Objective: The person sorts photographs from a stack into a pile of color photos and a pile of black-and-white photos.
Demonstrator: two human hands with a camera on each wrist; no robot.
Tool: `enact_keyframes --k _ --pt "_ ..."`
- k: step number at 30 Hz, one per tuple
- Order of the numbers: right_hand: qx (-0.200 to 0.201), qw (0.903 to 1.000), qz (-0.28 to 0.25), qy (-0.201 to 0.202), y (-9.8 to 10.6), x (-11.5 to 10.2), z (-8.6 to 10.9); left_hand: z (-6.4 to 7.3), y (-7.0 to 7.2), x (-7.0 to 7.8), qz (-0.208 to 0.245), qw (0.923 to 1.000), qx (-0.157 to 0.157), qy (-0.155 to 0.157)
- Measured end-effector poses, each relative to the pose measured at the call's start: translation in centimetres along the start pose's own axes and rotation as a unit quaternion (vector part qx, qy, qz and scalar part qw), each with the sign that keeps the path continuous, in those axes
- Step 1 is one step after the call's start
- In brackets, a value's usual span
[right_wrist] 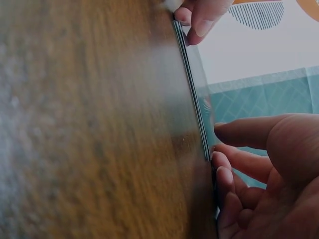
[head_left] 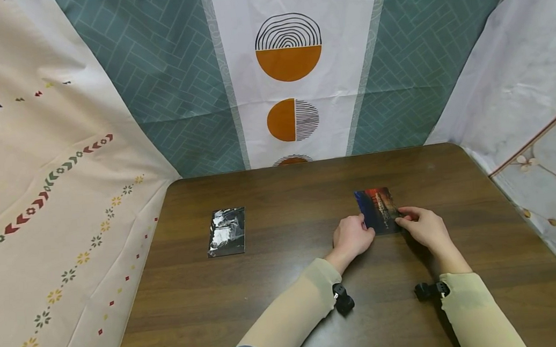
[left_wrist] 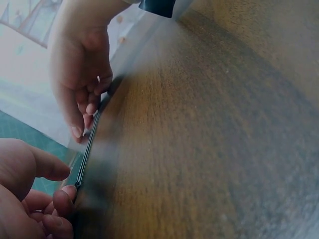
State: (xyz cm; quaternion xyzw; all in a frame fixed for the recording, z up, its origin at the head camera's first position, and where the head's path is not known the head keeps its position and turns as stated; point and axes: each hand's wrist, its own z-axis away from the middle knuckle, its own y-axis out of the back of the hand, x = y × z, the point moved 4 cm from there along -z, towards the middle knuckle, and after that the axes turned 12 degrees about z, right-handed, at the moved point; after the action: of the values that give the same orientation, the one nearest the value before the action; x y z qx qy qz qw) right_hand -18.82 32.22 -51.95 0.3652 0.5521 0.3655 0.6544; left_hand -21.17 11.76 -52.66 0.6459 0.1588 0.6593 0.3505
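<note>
A glossy picture card [head_left: 378,209] in dark blue and red lies toward the right of the table, and its edge shows several thin layers in both wrist views. My left hand [head_left: 354,236] holds it by the lower left corner, thumb above and curled fingers at the side. At the opposite edge, my right hand [head_left: 424,226] has its thumb over the card and its fingertips against the side. In the right wrist view the right thumb [right_wrist: 244,132] stands slightly above the card's edge [right_wrist: 195,99]. Farther left lies a second glossy card [head_left: 226,232], black and white with bright reflections.
The brown wooden table [head_left: 279,195] has rounded far corners. A patterned teal and white cloth [head_left: 174,68] hangs behind it, with a cream cloth [head_left: 67,209] along the left and a white floral one [head_left: 536,123] along the right.
</note>
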Motion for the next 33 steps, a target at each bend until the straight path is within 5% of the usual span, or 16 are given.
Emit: enact_keyframes --k 26,33 --pt "-0.011 0.9996 -0.018 -0.020 -0.1 0.3 -0.1 0.5 0.4 -0.3 0.034 0.9992 0.000 0.019" --pt "-0.007 0.9997 -0.022 -0.012 0.2 0.2 -0.2 0.4 2.1 -1.5 0.146 0.9891 -0.005 -0.017"
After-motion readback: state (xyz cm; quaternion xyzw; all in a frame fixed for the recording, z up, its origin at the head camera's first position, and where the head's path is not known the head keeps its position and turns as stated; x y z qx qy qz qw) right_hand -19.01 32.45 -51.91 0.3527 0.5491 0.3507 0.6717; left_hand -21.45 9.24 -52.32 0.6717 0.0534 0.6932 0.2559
